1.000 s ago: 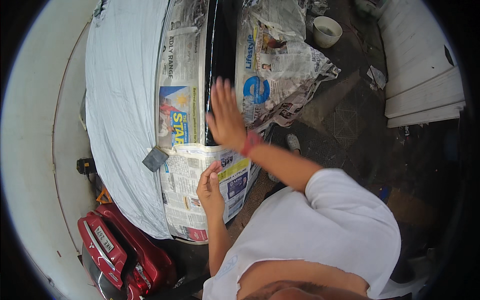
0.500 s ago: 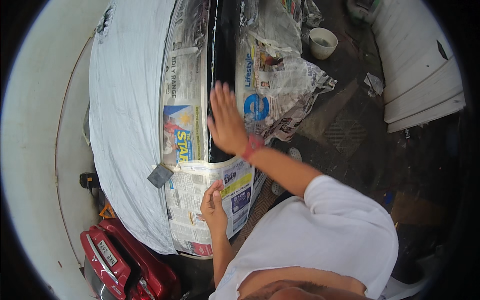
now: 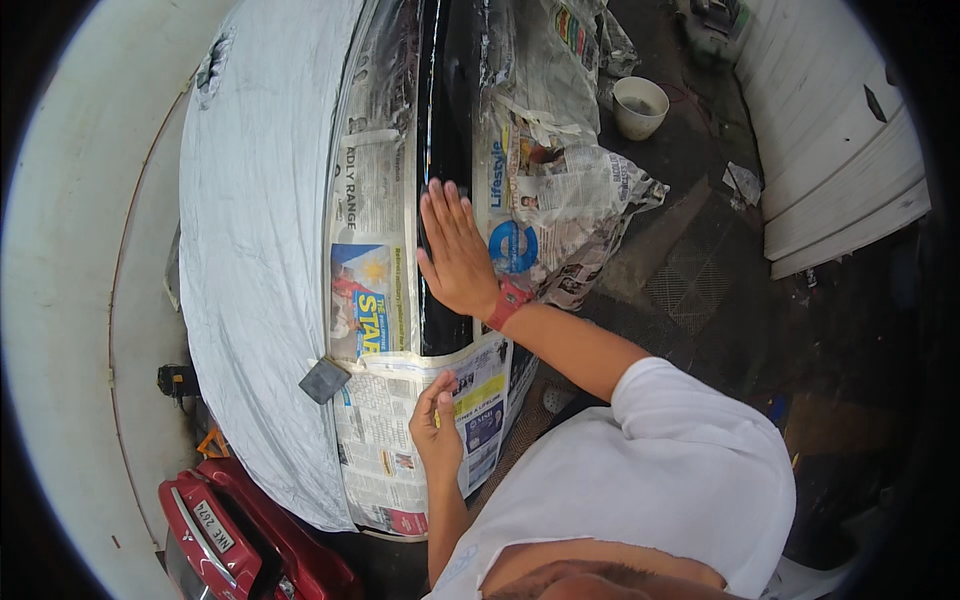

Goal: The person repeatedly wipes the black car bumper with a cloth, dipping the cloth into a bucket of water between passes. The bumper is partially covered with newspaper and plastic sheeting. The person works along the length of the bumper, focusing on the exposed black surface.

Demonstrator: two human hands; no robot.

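Observation:
My right hand (image 3: 460, 255) lies flat on a glossy black strip of panel (image 3: 447, 120), fingers stretched toward the far end and thumb apart. It wears a red wristband (image 3: 511, 303) and holds nothing. Newspaper masking (image 3: 372, 210), edged with pale tape, covers both sides of the strip. Lower down, my left hand (image 3: 437, 430) hovers over or rests on more newspaper (image 3: 385, 440); contact cannot be told. Its fingers are loosely bent, thumb apart, nothing visible in them. To its left, a dark grey rectangular block (image 3: 325, 380) sits where newspaper meets a silver-grey cover (image 3: 255, 250).
A white bucket (image 3: 640, 105) stands on the dark floor at the far right, near white corrugated panels (image 3: 840, 150). Loose newspaper and plastic (image 3: 590, 200) spread out right of the strip. At lower left are red car body parts (image 3: 240, 530) beside a pale wall (image 3: 70, 300).
The whole view has shifted, so the panel and newspaper sit lower in the picture. My right hand, blurred before, is sharper and slightly farther along the strip. My left hand keeps its loose pose.

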